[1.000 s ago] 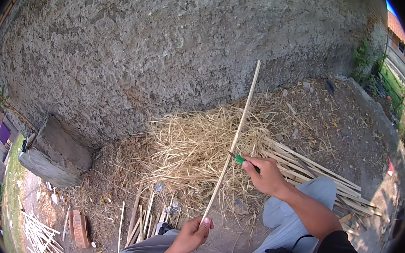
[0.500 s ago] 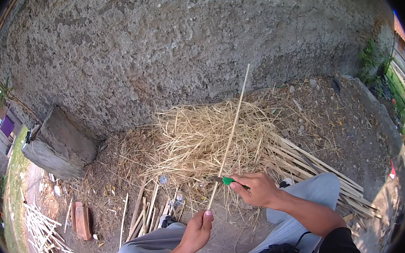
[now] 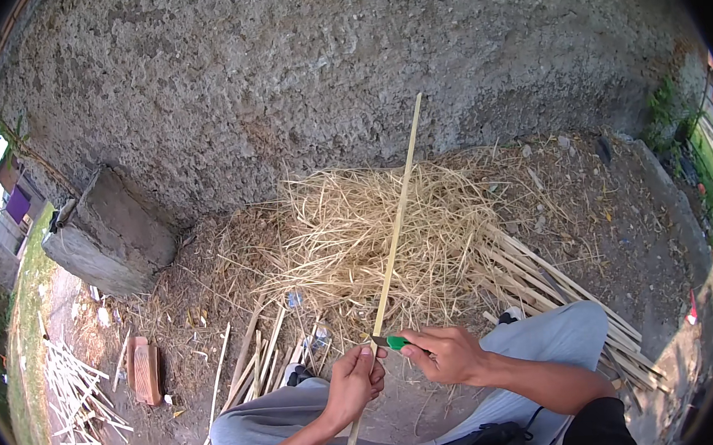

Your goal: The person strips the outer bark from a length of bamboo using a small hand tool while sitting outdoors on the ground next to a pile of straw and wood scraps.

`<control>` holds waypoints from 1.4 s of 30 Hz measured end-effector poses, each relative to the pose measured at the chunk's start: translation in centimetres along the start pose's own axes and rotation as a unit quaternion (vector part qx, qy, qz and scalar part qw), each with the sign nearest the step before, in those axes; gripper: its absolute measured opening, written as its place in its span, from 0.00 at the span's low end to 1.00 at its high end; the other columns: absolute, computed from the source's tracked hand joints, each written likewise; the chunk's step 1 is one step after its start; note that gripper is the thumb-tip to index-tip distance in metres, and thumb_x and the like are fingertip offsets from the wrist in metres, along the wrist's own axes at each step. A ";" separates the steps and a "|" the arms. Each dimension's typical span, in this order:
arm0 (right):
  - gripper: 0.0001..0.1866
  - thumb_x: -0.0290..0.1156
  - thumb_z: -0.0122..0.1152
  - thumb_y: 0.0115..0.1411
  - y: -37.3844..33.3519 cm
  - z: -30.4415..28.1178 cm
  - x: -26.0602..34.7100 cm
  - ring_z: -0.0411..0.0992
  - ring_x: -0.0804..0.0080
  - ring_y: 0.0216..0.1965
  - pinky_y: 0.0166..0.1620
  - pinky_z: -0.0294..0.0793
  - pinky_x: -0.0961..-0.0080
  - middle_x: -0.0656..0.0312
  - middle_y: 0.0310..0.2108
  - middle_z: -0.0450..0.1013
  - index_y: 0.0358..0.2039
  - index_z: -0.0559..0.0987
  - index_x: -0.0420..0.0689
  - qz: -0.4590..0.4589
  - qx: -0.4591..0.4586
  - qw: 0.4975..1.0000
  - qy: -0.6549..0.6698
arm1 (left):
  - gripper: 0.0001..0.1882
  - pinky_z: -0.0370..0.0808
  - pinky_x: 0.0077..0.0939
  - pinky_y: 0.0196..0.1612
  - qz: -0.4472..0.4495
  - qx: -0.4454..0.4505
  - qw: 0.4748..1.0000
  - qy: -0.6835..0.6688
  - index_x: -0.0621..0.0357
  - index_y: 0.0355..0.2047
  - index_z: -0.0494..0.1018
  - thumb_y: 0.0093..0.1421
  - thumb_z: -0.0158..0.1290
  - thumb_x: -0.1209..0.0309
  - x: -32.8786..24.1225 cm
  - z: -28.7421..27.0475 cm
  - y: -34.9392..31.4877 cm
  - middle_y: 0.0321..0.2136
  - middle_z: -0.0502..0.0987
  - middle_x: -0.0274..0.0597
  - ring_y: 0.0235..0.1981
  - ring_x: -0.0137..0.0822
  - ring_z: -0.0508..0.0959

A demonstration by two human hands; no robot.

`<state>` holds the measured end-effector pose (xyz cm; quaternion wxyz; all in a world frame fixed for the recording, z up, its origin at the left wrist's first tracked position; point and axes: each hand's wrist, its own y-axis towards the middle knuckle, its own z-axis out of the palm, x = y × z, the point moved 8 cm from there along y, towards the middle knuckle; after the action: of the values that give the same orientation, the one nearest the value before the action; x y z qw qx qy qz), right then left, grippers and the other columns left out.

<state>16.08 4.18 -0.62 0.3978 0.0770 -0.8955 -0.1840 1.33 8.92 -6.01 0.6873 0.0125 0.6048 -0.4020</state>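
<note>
One long wooden strip (image 3: pixel 400 219) slants up from between my legs (image 3: pixel 553 337), passing in front of the heap of shavings (image 3: pixel 332 233) and the rough wall (image 3: pixel 276 77). My left hand (image 3: pixel 355 382) grips it low down; my right hand (image 3: pixel 450 355) is wrapped around a green-handled knife (image 3: pixel 397 342), its blade at the strip just beside my left fingers. Pale sticks (image 3: pixel 558 281) lie to the right.

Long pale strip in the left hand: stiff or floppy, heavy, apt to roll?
Probably fairly stiff: the strip extends almost straight well beyond the left hand. Likely light for its length, being so narrow. Probably won't roll easily; it looks flat.
</note>
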 end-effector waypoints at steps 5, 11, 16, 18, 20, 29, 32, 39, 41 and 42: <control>0.15 0.37 0.62 0.61 0.0 0.0 0.1 0.69 0.68 0.14 0.16 0.68 0.70 0.63 0.18 0.71 0.46 0.81 0.47 -0.030 -0.002 0.998 -0.056 | 0.14 0.53 0.19 0.16 0.006 -0.005 1.000 -0.010 0.58 0.35 0.65 0.74 0.36 0.63 0.3 0.0 0.1 0.16 0.58 0.30 0.14 0.22 0.57; 0.16 0.39 0.65 0.58 0.2 -0.7 1.2 0.69 0.71 0.12 0.13 0.66 0.72 0.66 0.16 0.70 0.45 0.81 0.45 -0.081 -0.041 0.989 -0.117 | 0.14 0.50 0.19 0.15 0.039 0.006 0.999 0.000 0.56 0.35 0.63 0.74 0.37 0.61 -0.1 0.4 -0.3 0.16 0.56 0.29 0.13 0.21 0.54; 0.16 0.38 0.66 0.58 0.0 -1.1 1.5 0.69 0.71 0.12 0.13 0.66 0.72 0.66 0.16 0.69 0.44 0.81 0.46 -0.074 -0.034 0.993 -0.090 | 0.14 0.51 0.18 0.16 0.043 0.039 0.997 -0.048 0.59 0.36 0.63 0.74 0.37 0.62 -0.9 1.2 -1.3 0.17 0.58 0.29 0.14 0.20 0.56; 0.15 0.37 0.66 0.57 0.2 -1.4 2.0 0.69 0.71 0.13 0.14 0.66 0.72 0.66 0.16 0.69 0.44 0.81 0.45 -0.077 -0.058 0.993 -0.066 | 0.14 0.51 0.18 0.16 0.044 0.040 0.997 -0.052 0.59 0.36 0.63 0.74 0.37 0.62 -1.1 1.1 -1.1 0.17 0.58 0.29 0.14 0.20 0.56; 0.15 0.37 0.66 0.57 0.2 -1.4 2.2 0.70 0.71 0.13 0.14 0.67 0.73 0.66 0.16 0.69 0.43 0.81 0.45 -0.085 -0.054 0.991 -0.090 | 0.15 0.51 0.18 0.16 0.045 0.043 0.996 -0.057 0.59 0.35 0.63 0.74 0.36 0.61 -0.8 1.1 -1.1 0.17 0.58 0.29 0.14 0.20 0.55; 0.11 0.35 0.65 0.57 0.5 -1.9 2.6 0.66 0.72 0.12 0.15 0.64 0.72 0.67 0.14 0.65 0.40 0.83 0.49 -0.099 -0.106 0.982 -0.117 | 0.15 0.50 0.19 0.15 0.066 0.008 0.998 -0.019 0.58 0.35 0.63 0.74 0.36 0.61 -1.0 1.1 -1.0 0.16 0.57 0.28 0.13 0.19 0.56; 0.12 0.37 0.65 0.58 1.0 -1.9 1.9 0.68 0.72 0.13 0.14 0.65 0.73 0.67 0.16 0.67 0.41 0.81 0.47 -0.088 -0.097 0.982 -0.133 | 0.15 0.50 0.19 0.15 0.051 0.007 0.998 -0.023 0.58 0.35 0.63 0.74 0.36 0.61 -0.8 1.1 -0.9 0.16 0.57 0.28 0.13 0.19 0.56; 0.13 0.38 0.63 0.60 1.9 -3.3 1.0 0.69 0.72 0.12 0.14 0.66 0.73 0.66 0.16 0.69 0.42 0.80 0.46 -0.087 -0.119 0.979 -0.144 | 0.16 0.54 0.18 0.15 0.071 0.014 0.997 0.038 0.60 0.34 0.64 0.74 0.36 0.61 -1.2 1.5 -1.2 0.16 0.58 0.28 0.14 0.20 0.57; 0.12 0.36 0.64 0.59 1.8 -3.7 1.3 0.70 0.70 0.13 0.15 0.66 0.72 0.65 0.17 0.70 0.41 0.81 0.47 -0.073 -0.122 0.979 -0.147 | 0.16 0.56 0.18 0.16 0.081 0.012 0.995 0.053 0.60 0.34 0.64 0.74 0.36 0.62 -1.3 1.6 -1.2 0.16 0.59 0.28 0.14 0.20 0.58; 0.11 0.35 0.64 0.58 1.9 -3.8 1.3 0.70 0.67 0.14 0.16 0.66 0.71 0.63 0.18 0.71 0.40 0.82 0.47 -0.061 -0.122 0.979 -0.148 | 0.16 0.53 0.18 0.16 0.087 0.007 0.994 0.060 0.60 0.34 0.63 0.74 0.37 0.61 -1.1 1.6 -1.3 0.16 0.56 0.27 0.13 0.19 0.55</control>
<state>18.07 4.52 3.37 0.2549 0.0547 -0.9090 -0.3252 1.99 7.84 -4.01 0.6821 0.0945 0.6388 -0.3433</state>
